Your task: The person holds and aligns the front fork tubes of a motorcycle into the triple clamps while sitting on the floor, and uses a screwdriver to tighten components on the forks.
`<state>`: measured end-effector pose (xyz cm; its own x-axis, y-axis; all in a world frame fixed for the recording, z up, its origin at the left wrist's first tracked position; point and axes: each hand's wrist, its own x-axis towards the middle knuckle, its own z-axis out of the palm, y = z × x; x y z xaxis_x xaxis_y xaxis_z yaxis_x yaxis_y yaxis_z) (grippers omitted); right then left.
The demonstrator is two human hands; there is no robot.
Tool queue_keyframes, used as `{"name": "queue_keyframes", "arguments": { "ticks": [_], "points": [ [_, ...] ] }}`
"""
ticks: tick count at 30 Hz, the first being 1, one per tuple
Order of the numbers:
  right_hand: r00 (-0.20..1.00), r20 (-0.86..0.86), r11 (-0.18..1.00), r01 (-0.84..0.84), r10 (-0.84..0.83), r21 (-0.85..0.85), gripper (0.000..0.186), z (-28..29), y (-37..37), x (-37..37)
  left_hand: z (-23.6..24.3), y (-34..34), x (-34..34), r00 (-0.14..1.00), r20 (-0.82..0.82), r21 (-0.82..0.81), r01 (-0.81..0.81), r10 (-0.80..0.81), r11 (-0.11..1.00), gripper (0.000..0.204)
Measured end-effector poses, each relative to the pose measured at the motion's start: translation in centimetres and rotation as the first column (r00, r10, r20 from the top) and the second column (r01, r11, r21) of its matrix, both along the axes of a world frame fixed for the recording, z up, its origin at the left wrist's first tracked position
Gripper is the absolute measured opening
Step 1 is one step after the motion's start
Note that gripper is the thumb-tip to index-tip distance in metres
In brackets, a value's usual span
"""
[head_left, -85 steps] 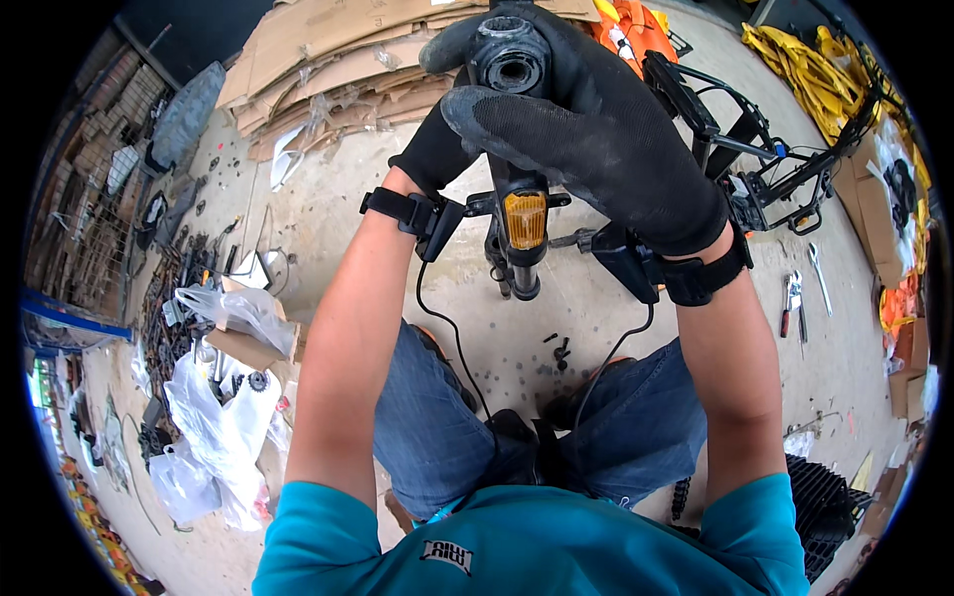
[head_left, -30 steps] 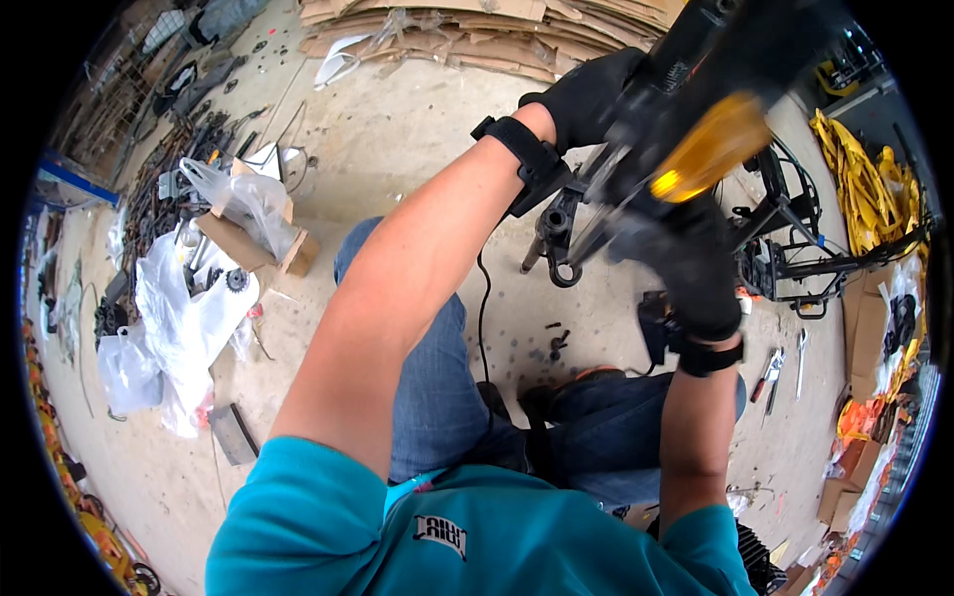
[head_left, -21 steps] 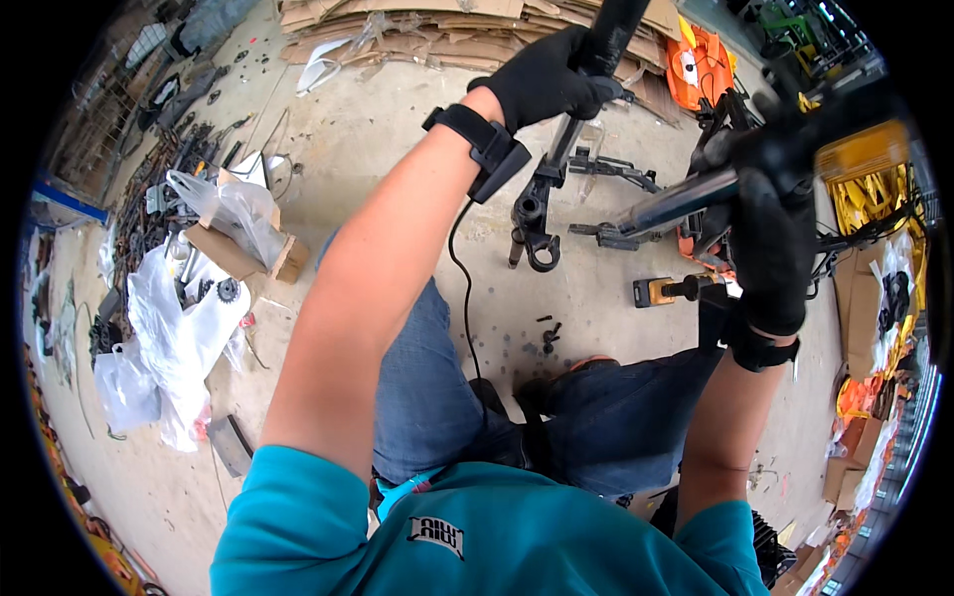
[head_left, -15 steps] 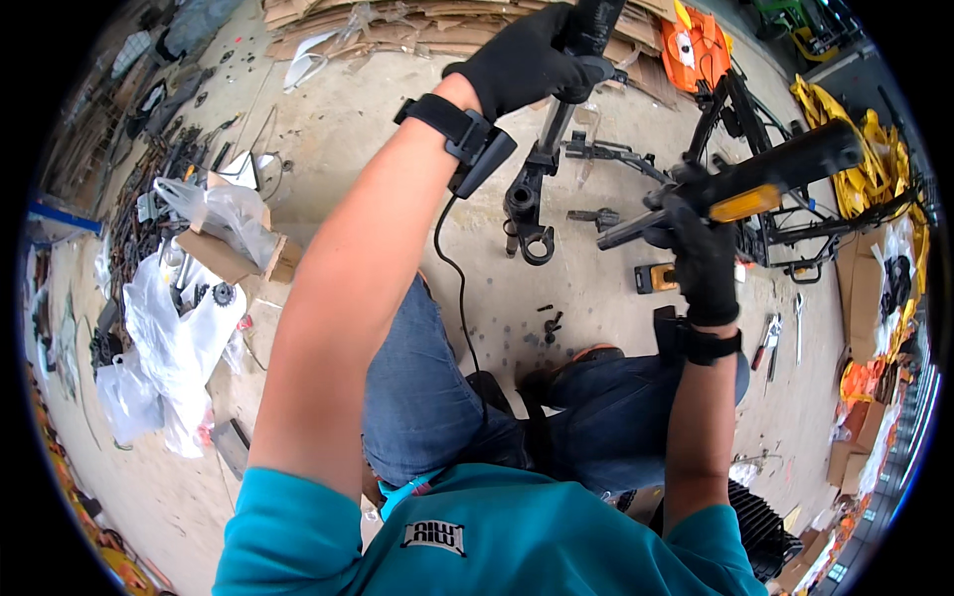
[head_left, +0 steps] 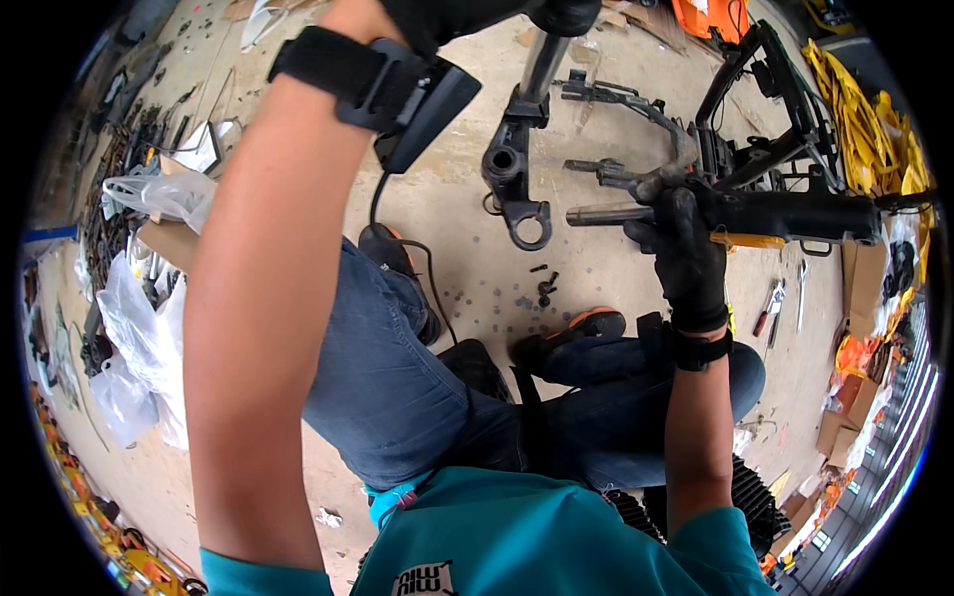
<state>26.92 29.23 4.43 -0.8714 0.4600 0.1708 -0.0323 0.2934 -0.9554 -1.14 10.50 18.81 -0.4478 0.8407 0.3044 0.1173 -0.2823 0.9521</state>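
Clearly, the right hand, in a black glove, is curled round a black tube right of centre, fingers closed where a bare metal rod runs out to the left. An orange reflector sits along the tube's lower side, and the tube lies nearly level, well above the floor. The left hand, gloved too, is cut off by the upper edge, so I cannot tell whether its fingers are spread or gripping; it is just beside a shiny post. Below that post hangs a black bracket with an open ring at its bottom end. Behind the tube stands a black frame. Small dark bolts lie near an orange-edged shoe, while pliers and a wrench lie side by side farther right.
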Motion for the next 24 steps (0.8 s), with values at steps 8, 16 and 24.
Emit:
{"name": "queue_keyframes", "arguments": {
  "ticks": [8,16,24],
  "points": [
    [0.96,0.251,0.777,0.249,-0.121,-0.578,0.03,-7.8,-2.0,-3.3,0.1,-1.1,0.3,0.992,0.047,0.035,0.114,-0.116,0.993,0.018],
    [0.832,0.555,0.506,0.485,-0.014,-0.714,0.03,-15.8,-4.1,-5.0,-0.2,-0.5,3.8,0.929,-0.291,-0.02,-0.247,0.231,0.969,0.023],
    [0.869,0.495,0.37,0.463,-0.01,-0.805,0.024,-29.3,-7.7,-1.9,0.2,-1.3,2.6,0.956,-0.234,-0.033,-0.188,0.175,0.982,0.024]
  ]
}}
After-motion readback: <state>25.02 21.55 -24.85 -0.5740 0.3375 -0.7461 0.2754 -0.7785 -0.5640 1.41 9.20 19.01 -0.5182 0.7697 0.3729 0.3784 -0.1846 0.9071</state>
